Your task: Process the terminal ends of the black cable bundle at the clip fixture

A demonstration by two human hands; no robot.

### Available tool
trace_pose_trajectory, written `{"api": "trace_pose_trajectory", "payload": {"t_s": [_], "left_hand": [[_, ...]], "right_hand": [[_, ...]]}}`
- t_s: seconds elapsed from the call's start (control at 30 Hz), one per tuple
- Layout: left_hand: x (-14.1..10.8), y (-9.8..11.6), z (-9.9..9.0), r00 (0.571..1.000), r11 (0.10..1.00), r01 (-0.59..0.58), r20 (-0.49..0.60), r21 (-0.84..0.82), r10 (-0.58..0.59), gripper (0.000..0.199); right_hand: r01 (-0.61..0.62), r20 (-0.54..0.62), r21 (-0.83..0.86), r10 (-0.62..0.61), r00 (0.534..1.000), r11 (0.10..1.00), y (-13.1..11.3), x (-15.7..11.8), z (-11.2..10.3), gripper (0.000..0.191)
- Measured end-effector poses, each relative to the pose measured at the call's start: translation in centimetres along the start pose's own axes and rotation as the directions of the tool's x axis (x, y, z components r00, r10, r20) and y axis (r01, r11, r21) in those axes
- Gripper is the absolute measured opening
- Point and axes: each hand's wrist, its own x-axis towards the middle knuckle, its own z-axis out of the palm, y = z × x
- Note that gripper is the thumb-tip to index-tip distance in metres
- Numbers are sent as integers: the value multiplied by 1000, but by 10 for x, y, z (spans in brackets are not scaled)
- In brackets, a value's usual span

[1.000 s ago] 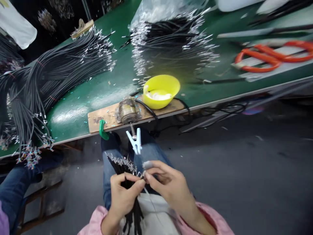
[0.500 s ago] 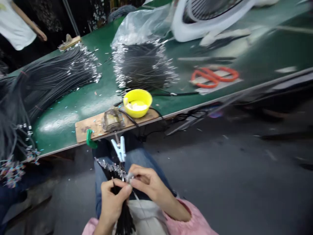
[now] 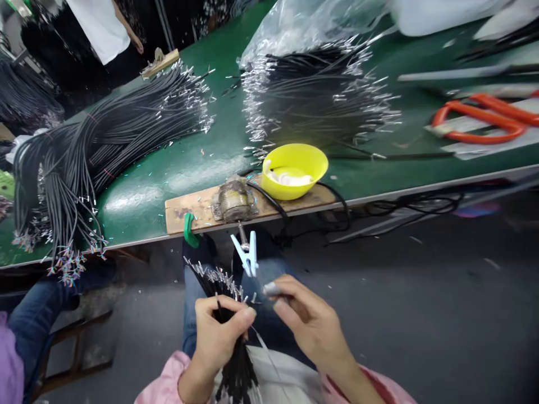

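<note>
My left hand (image 3: 221, 331) is closed, thumb and forefinger pinching a thin black cable (image 3: 218, 303) over my lap. Beneath it lies a bundle of black cables (image 3: 240, 365), their stripped silvery ends fanned out above the hand. To the right, my right hand (image 3: 309, 320) is raised a little apart from the left, slightly blurred. Its thumb and forefinger are parted, and a grey covering (image 3: 272, 289) sits on the forefinger tip. Just beyond the hands, a light blue clothespin (image 3: 248, 255) is on the shaft of a small motor (image 3: 234, 201). A thin pale strip hangs beside the bundle.
The motor sits on a wooden board (image 3: 189, 210), held by a green clamp (image 3: 191, 230) at the green table's (image 3: 138, 193) edge. A yellow bowl (image 3: 295, 168) with white contents stands beside it. Cable piles (image 3: 311, 106), orange-handled scissors (image 3: 480, 120) and a plastic bag (image 3: 311, 28) lie behind. Other people are at left.
My right hand has moved away from the left, its fingers parting from the cable end. The left keeps its pinch. The camera view has shifted, so the table appears farther right.
</note>
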Motion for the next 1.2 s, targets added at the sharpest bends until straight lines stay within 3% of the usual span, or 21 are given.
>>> {"api": "trace_pose_trajectory", "payload": {"t_s": [0.13,0.2,0.27,0.33,0.4,0.43,0.5,0.57,0.7,0.77,0.83,0.93,1.0,1.1,1.2], "left_hand": [[3,6,-2,999,999,-25,41,28,23,37],[6,10,-4,997,998,-48,57,50,45,35],[9,15,-7,995,995,-75,63,71,71,33],[11,20,-10,993,991,-104,60,89,99,30],[12,23,-12,991,987,-126,54,102,121,28],[12,24,-12,990,985,-135,48,109,131,28],[12,25,-13,990,979,-143,21,143,141,28],[11,25,-13,991,973,-130,-10,192,134,28],[12,24,-14,991,965,-131,30,227,127,29],[12,25,-15,987,958,-159,54,240,151,28],[13,28,-16,983,948,-181,52,263,173,26],[11,31,-16,976,932,-213,21,295,216,17],[9,32,-16,968,919,-237,-5,315,252,12],[5,32,-14,941,898,-298,-57,325,333,8],[5,29,-13,909,875,-357,-95,326,407,6]], "right_hand": [[-119,124,112,105,987,987,-5,3,3,21],[-248,201,198,209,957,948,-9,5,7,27],[-417,271,321,340,901,850,-11,7,10,31],[-573,357,434,452,818,695,-10,9,13,34],[-660,410,476,517,751,581,-7,12,14,37],[-676,408,464,539,737,572,-5,12,15,37],[-653,320,407,570,757,639,-2,14,14,35],[-587,199,350,554,808,730,-1,14,13,29],[-375,98,245,362,927,894,-10,12,13,19],[-301,73,206,293,953,931,-14,12,14,16],[-354,121,270,333,935,895,-16,13,15,21],[-580,306,431,493,814,691,-13,20,14,31],[-650,324,479,569,756,591,-11,30,14,35],[-592,210,498,574,791,633,-10,48,15,37],[-546,202,486,520,830,682,-12,65,21,45]]}}
